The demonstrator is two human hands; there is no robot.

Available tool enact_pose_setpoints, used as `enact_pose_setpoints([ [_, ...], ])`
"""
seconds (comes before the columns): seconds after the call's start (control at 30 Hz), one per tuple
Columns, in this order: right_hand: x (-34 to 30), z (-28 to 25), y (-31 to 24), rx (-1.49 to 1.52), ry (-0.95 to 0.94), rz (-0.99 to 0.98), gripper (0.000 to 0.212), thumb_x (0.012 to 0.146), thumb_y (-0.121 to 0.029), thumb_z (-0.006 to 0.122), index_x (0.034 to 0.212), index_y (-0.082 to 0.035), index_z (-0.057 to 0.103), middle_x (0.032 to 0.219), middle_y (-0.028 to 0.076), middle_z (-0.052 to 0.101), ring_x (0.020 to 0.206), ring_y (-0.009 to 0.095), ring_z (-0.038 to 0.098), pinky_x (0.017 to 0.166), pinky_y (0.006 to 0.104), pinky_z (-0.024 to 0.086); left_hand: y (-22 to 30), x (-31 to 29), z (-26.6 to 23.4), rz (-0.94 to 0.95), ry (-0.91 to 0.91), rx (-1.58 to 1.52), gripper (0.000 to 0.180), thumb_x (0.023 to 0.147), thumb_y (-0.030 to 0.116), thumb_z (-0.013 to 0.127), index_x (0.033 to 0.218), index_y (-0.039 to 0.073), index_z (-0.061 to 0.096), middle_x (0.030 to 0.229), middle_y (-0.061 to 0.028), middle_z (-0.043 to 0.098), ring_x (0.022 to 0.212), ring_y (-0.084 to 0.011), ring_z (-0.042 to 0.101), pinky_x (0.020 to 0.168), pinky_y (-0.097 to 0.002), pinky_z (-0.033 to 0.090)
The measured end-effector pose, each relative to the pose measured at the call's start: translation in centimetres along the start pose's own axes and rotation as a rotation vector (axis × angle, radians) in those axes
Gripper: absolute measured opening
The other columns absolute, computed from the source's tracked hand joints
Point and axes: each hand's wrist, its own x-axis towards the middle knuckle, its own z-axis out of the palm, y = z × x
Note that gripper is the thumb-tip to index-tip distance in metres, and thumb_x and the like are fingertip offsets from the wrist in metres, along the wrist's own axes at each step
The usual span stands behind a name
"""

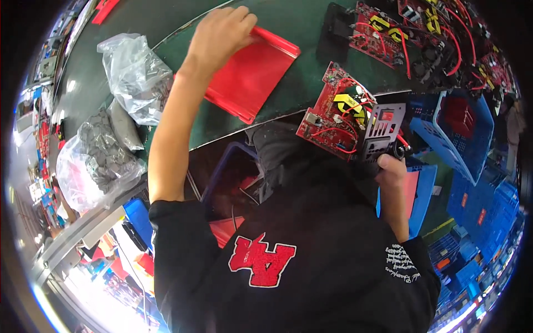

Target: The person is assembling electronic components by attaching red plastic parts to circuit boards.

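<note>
A red sheet-metal cover [244,72] with raised edges lies on the green bench [214,119]. My left hand [225,33] reaches over to its far edge, fingers bent and closed around it; the fingertips are partly hidden. Near the bench's front edge, my right hand [391,169] grips a red circuit board assembly [336,119] by its end with the metal end plate [383,130]. The board is tilted and carries yellow-wrapped parts and red wires. My thumb shows at the plate's lower edge, while the other fingers are mostly hidden.
More wired red circuit boards [377,39] crowd the bench at the far right. Clear plastic bags [136,77] of grey parts lie on the left, one near the bench edge. Blue crates [466,139] stand at the right, below the bench.
</note>
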Motion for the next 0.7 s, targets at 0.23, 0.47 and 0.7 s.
enact_pose_setpoints([
  [0.23,0.7,1.9,1.4,-0.038,0.093,-0.036,0.067,0.070,-0.004,0.070,0.133,0.002,0.045,0.123,0.011,0.060,0.114,0.022,0.059,0.102,0.0398,0.044,5.1,-2.3,-2.0,-0.151,0.250,-0.268,0.029,0.084,0.022,0.068,0.107,0.004,0.063,0.103,-0.0140,0.064,0.097,-0.0333,0.061,0.086,-0.0415,0.048],
  [0.47,1.6,3.2,1.9,-0.066,-0.005,-0.051,0.052,0.075,-0.001,0.072,0.122,-0.003,0.051,0.110,0.005,0.061,0.102,0.013,0.057,0.092,0.0314,0.045,7.4,-3.1,-1.2,-0.391,0.111,-0.531,0.037,0.091,0.024,0.057,0.117,-0.003,0.061,0.115,-0.0234,0.062,0.110,-0.0394,0.057,0.097,-0.0430,0.043],
  [0.7,2.3,4.1,2.5,-0.218,-0.127,-0.145,0.050,0.072,-0.006,0.077,0.115,-0.002,0.053,0.101,0.004,0.061,0.098,0.010,0.056,0.089,0.0277,0.044,6.9,-3.2,-1.2,-0.457,-0.018,-0.467,0.038,0.091,0.030,0.057,0.114,0.001,0.065,0.121,-0.0224,0.060,0.116,-0.0375,0.055,0.100,-0.0418,0.041],
])
